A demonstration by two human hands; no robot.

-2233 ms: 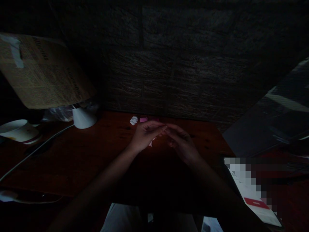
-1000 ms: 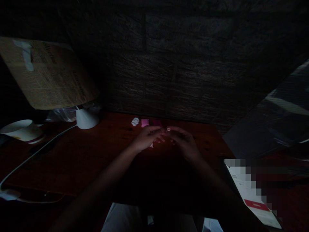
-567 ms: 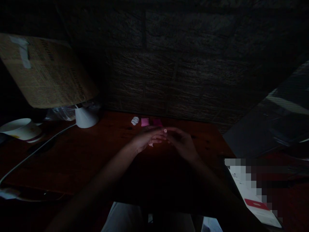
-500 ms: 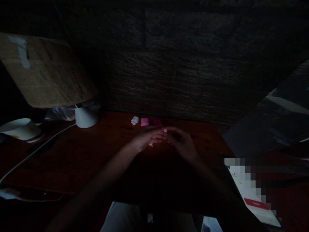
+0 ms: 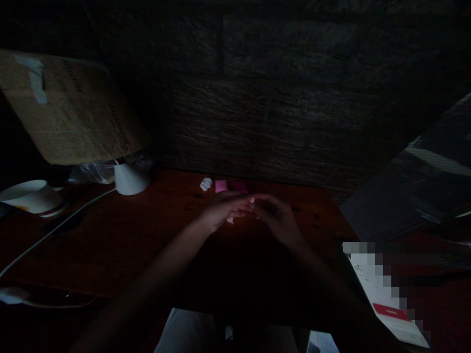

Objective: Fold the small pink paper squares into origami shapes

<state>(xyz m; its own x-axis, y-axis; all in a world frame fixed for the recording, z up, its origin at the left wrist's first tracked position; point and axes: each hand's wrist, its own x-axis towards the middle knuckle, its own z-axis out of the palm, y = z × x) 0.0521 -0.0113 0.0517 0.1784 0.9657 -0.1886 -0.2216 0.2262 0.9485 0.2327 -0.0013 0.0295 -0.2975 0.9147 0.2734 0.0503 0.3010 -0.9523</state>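
Over the wooden table, my left hand (image 5: 224, 210) and my right hand (image 5: 276, 215) meet at their fingertips. Pinched where they touch is a small pale pink clay piece (image 5: 252, 200). The thumb and forefinger of each hand close in on it, and the lower fingers of my left hand stretch loosely beneath. Below my left hand a pale pink clay scrap (image 5: 230, 220) shows, partly hidden by the fingers. Behind the hands are a pink clay block (image 5: 221, 186), a magenta clay block (image 5: 240, 187) partly covered by my fingers, and a white clay lump (image 5: 206, 184). The light is very dim.
A lamp with a paper-covered shade (image 5: 73, 113) and white base (image 5: 130, 179) stands at the left, its cord (image 5: 55, 233) crossing the wooden table (image 5: 140, 235). A paper cup (image 5: 31, 198) is farther left. A brick wall (image 5: 239, 108) rises behind. A lit screen (image 5: 390, 311) is at lower right.
A second ago the fingertips were slightly apart, with the small piece at my right fingers. My left fingertips have since come against it. Over the last half second the hands hardly move.
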